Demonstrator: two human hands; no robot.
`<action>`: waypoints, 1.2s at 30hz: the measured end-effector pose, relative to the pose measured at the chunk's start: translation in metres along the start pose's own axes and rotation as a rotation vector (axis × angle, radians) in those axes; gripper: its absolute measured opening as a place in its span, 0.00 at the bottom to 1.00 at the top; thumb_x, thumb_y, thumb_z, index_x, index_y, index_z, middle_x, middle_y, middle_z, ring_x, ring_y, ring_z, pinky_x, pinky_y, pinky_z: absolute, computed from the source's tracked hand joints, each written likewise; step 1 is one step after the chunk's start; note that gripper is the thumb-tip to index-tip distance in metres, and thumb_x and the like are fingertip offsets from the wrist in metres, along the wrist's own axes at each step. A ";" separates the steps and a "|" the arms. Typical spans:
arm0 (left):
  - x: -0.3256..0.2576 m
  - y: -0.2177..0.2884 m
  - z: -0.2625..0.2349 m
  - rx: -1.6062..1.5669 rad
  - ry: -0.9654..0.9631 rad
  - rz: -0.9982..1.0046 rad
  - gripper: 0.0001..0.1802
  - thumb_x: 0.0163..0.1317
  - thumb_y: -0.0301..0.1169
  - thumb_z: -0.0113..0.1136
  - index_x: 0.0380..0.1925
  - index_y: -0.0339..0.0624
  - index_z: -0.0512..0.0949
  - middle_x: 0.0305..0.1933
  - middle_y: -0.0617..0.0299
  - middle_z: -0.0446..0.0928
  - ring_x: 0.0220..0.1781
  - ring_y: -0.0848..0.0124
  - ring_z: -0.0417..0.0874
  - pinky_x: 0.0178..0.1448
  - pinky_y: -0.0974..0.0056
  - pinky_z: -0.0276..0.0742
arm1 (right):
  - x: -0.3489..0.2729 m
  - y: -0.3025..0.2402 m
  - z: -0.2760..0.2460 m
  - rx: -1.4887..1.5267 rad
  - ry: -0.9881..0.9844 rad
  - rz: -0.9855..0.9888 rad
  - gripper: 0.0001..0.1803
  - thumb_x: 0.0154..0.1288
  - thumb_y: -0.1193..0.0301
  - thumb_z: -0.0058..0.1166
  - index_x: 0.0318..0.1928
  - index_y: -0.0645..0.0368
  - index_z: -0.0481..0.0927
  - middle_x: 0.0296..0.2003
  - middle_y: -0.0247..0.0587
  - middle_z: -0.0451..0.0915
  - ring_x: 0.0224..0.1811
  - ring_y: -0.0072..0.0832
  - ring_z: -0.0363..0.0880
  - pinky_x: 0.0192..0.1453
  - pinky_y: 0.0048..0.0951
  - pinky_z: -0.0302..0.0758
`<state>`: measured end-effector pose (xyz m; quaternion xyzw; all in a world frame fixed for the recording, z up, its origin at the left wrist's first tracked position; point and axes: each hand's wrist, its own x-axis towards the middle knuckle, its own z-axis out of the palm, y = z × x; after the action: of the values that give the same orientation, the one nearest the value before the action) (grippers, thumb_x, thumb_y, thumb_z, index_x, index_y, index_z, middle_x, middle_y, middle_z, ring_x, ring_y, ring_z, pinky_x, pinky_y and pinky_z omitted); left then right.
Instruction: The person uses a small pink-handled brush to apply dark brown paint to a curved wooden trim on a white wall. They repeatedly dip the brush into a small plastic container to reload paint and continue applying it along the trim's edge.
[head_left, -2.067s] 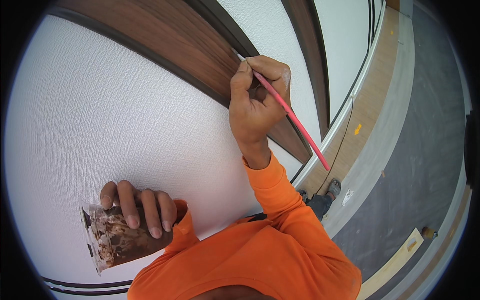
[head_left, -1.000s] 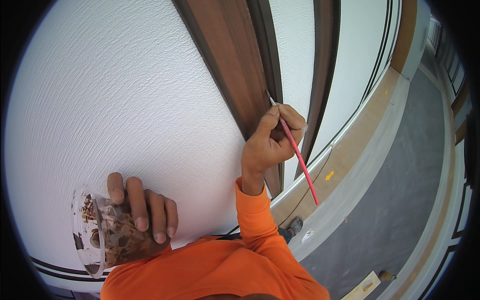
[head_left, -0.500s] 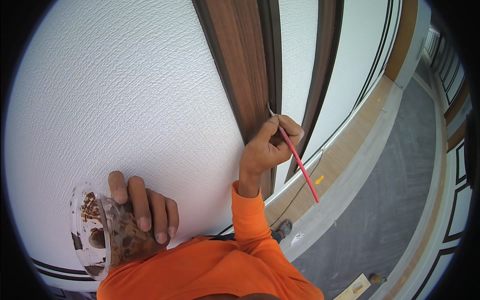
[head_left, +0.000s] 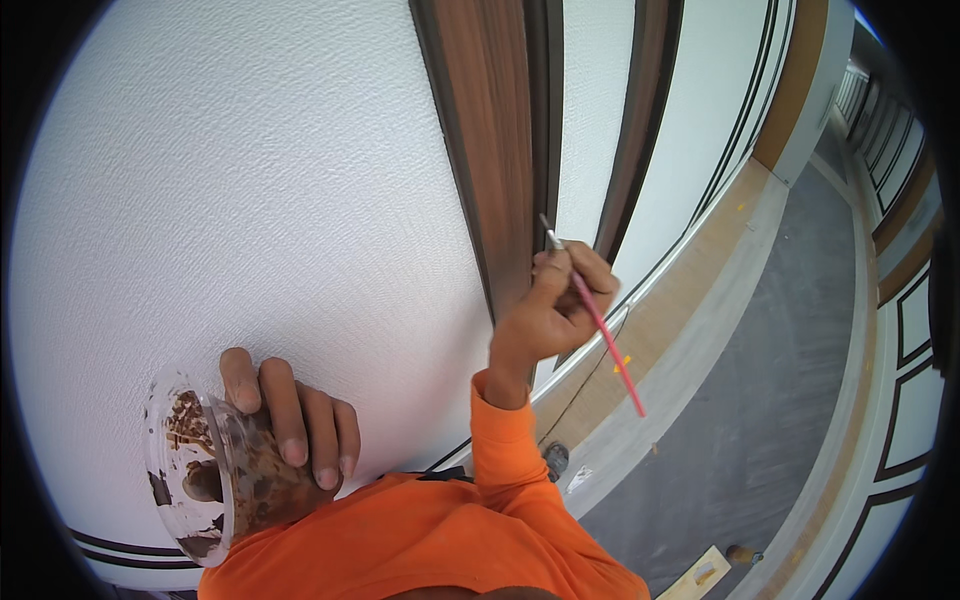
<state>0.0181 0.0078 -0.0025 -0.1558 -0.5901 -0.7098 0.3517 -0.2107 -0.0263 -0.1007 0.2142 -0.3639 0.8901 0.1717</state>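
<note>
My right hand (head_left: 550,305) is closed round a thin paintbrush (head_left: 612,345) with a red handle and pale ferrule. Its dark tip points up at the dark edge trim (head_left: 543,120) of a brown wood-grain strip (head_left: 485,130); whether it touches, I cannot tell. At the lower left, my left hand (head_left: 295,420) grips a clear plastic cup (head_left: 265,470) from above, fingers bent over its side. The cup is tilted, its open mouth facing left, and brown paint is smeared over the inside. My left thumb is hidden.
White textured wall panels (head_left: 270,200) flank the strip, and a second dark strip (head_left: 640,110) stands to its right. A tan board (head_left: 690,240) runs along the wall's foot beside a grey floor (head_left: 740,370). A pale wooden piece (head_left: 700,575) lies at the bottom right.
My right hand and the paintbrush have moved slightly right and down, the tip shifting from the wood-grain face to the trim. The whole view has shifted a little; my left hand keeps the cup.
</note>
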 end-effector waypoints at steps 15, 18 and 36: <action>0.008 -0.004 -0.007 0.084 -0.017 0.189 0.22 0.68 0.40 0.60 0.55 0.46 0.65 0.41 0.53 0.76 0.37 0.55 0.85 0.45 0.50 0.81 | 0.129 0.000 0.003 0.328 -0.742 -0.074 0.07 0.62 0.89 0.56 0.40 0.68 0.78 0.41 0.49 0.78 0.38 0.27 0.83 0.42 0.23 0.83; 0.005 -0.018 -0.005 0.173 0.178 0.198 0.24 0.65 0.44 0.63 0.54 0.46 0.68 0.41 0.54 0.77 0.35 0.57 0.85 0.42 0.51 0.81 | 0.130 0.007 -0.009 0.305 -0.761 0.112 0.06 0.64 0.87 0.56 0.40 0.69 0.78 0.40 0.50 0.80 0.37 0.28 0.83 0.41 0.25 0.84; 0.038 -0.202 -0.034 0.449 0.237 0.415 0.51 0.34 0.53 0.84 0.53 0.25 0.76 0.46 0.49 0.77 0.41 0.66 0.81 0.41 0.67 0.77 | 0.200 -0.074 -0.024 0.024 -1.659 0.060 0.13 0.39 0.73 0.73 0.31 0.55 0.89 0.45 0.47 0.80 0.45 0.31 0.76 0.41 0.28 0.67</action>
<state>-0.1403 -0.0250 -0.1337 -0.1076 -0.6425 -0.4885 0.5805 -0.3522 0.0712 0.0276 0.7932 -0.3685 0.4508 -0.1785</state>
